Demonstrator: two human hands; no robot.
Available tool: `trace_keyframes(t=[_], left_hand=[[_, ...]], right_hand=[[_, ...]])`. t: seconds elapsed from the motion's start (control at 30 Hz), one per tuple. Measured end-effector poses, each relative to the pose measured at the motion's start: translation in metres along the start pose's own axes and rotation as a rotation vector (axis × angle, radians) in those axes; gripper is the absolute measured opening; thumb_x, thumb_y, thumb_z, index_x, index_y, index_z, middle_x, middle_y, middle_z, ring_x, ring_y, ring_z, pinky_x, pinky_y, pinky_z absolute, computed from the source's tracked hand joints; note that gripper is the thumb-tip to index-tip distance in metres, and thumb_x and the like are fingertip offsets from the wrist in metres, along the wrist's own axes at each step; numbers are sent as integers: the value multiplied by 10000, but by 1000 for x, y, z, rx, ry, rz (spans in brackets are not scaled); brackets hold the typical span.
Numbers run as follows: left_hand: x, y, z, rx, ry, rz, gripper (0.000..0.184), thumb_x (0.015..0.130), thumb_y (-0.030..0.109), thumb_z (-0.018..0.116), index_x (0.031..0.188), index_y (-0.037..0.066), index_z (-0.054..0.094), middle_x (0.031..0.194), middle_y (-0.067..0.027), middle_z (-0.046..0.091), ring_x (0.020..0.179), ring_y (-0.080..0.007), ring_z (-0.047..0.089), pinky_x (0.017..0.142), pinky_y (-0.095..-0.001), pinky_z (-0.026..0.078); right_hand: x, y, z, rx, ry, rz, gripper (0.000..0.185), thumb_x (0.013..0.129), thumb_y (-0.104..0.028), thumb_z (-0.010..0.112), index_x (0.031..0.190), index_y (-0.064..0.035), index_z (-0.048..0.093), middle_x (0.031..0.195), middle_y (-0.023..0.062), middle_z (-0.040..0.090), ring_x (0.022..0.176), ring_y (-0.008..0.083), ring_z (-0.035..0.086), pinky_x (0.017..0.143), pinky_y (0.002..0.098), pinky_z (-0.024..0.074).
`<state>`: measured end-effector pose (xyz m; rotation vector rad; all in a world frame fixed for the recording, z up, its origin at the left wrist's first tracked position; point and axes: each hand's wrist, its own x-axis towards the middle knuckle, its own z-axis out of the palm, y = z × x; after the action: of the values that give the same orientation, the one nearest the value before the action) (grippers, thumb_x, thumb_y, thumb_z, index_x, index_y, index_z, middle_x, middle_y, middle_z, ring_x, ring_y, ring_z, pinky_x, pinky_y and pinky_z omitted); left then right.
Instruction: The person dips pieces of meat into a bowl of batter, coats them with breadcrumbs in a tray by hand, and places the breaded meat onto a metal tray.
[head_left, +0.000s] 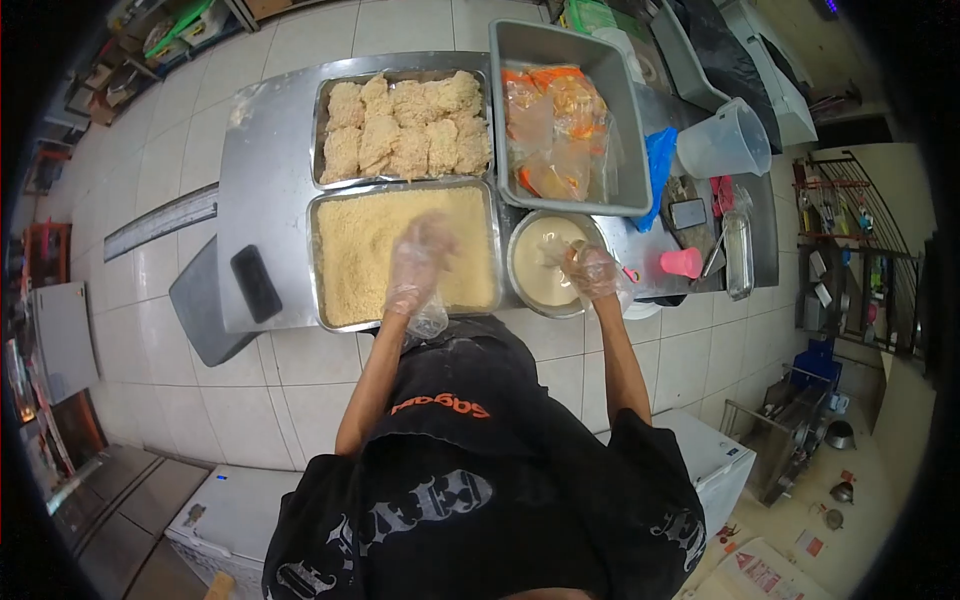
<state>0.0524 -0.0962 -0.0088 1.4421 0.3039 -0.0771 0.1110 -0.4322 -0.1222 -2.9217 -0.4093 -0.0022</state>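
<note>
My left hand, in a clear plastic glove, is over a metal tray of pale yellow breadcrumbs. Motion smears its fingers, so their pose is unclear. In the same kind of glove, my right hand is at the right rim of a round metal bowl of creamy batter. Its fingers are curled together over the batter, and what they grip is hard to make out. Behind the crumbs, a second metal tray holds rows of crumb-coated pieces.
A grey tub holds plastic bags with orange contents. To its right are a blue bag, a clear jug and a pink cup. A dark phone-like slab lies on the steel table at left.
</note>
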Motion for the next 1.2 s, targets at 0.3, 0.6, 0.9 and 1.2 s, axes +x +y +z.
trace_keyframes(t=[0.3, 0.6, 0.9, 1.2], left_hand=[[4, 2, 8, 37, 7, -32, 364, 872, 165, 540, 1165, -33, 452, 804, -65, 601, 727, -110, 582, 572, -224, 465], [-1, -11, -21, 21, 0, 83, 345, 796, 64, 498, 1133, 2, 459, 818, -81, 611, 749, -149, 606, 563, -254, 495], [-7, -38, -110, -350, -110, 15, 473, 819, 362, 487, 1120, -1, 462, 968, -150, 585, 879, -250, 609, 597, -316, 527], [-12, -59, -172, -236, -47, -50, 766, 724, 663, 524, 1140, 23, 455, 982, -120, 604, 907, -240, 621, 617, -315, 536]], right_hand=[[-24, 4, -27, 414, -85, 170, 165, 760, -220, 639, 753, -55, 643, 671, 113, 621, 575, 243, 588, 514, 353, 455], [-31, -16, -122, 737, 272, 315, 151, 762, -104, 649, 877, -6, 648, 654, -49, 535, 618, 55, 466, 531, 223, 392], [-33, -77, -201, 618, 534, 294, 166, 744, -37, 646, 898, 27, 636, 678, 4, 549, 571, 72, 470, 486, 208, 363], [-44, -42, -85, 407, 435, 358, 152, 771, -105, 656, 880, 0, 645, 773, 28, 622, 705, 85, 542, 621, 236, 446]])
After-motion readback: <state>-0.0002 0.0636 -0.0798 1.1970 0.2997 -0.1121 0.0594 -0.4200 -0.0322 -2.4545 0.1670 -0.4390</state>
